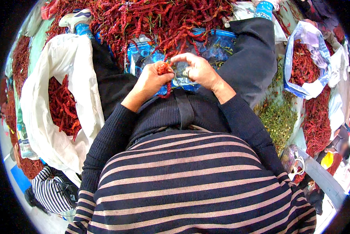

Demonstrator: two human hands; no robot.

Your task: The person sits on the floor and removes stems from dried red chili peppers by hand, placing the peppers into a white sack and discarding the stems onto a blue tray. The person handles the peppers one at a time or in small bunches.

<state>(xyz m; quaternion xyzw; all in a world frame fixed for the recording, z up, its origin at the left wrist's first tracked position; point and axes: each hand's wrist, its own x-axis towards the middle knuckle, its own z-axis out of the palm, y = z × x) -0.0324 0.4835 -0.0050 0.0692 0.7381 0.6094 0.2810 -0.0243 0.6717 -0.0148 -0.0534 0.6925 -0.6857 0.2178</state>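
Note:
In the head view my left hand [154,77] is closed on dried red chili peppers [164,68], and one long pepper hangs down below its fingers. My right hand [199,70] is just beside it, its index finger reaching to the peppers at my left fingertips; a ring sits on one finger. Whether the right fingertips pinch a stem cannot be told. A blue printed plastic sheet or bag [219,44] with loose stems on it lies between my legs under the hands. Beyond it rises a large heap of dried red chilies [163,17].
At left stands an open white woven sack [34,99] with red chilies inside. A blue-and-white bag [288,70] of chilies is at right, near a green pile of stems [276,117]. Another person in stripes [53,190] is at lower left. More chilies [317,125] lie at far right.

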